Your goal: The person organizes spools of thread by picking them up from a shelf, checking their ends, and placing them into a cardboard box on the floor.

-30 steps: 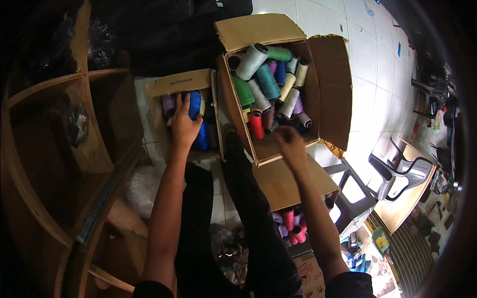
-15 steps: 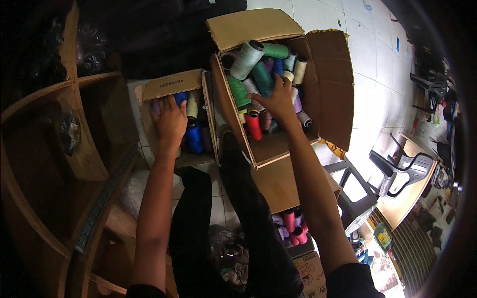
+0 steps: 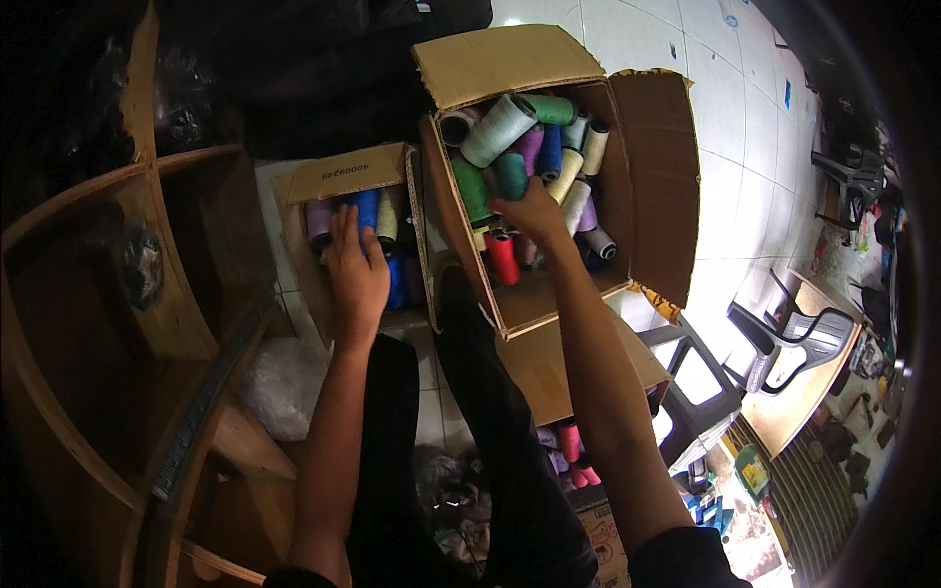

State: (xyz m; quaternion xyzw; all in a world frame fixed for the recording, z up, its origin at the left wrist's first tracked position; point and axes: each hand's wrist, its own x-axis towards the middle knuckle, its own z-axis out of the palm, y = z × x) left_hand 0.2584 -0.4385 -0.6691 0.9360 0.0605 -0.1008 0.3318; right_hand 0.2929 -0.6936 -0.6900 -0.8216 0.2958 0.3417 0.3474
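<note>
My left hand (image 3: 357, 274) lies over the smaller cardboard box (image 3: 358, 174) with its fingers stretched out, touching a blue thread cone (image 3: 364, 208). A purple cone (image 3: 319, 218) and a pale yellow one (image 3: 387, 220) lie on either side of it. Over in the larger cardboard box (image 3: 510, 69), my right hand (image 3: 539, 218) is closed round the lower end of a teal thread cone (image 3: 510, 174). Close by lie a pale grey-green cone (image 3: 498, 130), a green one (image 3: 472, 188) and a red one (image 3: 503, 259). My fingers partly hide the teal cone.
Wooden shelving (image 3: 186, 265) stands along the left. Pink and purple cones (image 3: 570, 446) show in another box beside my right forearm. A dark plastic stool (image 3: 701, 392) and a chair (image 3: 794, 338) are at the right on the tiled floor. Clear plastic (image 3: 284, 387) lies by the shelf.
My right hand has dropped lower and closed on the teal cone, which has tipped and shifted toward me. My left hand has drawn back a little, uncovering the purple and blue cones.
</note>
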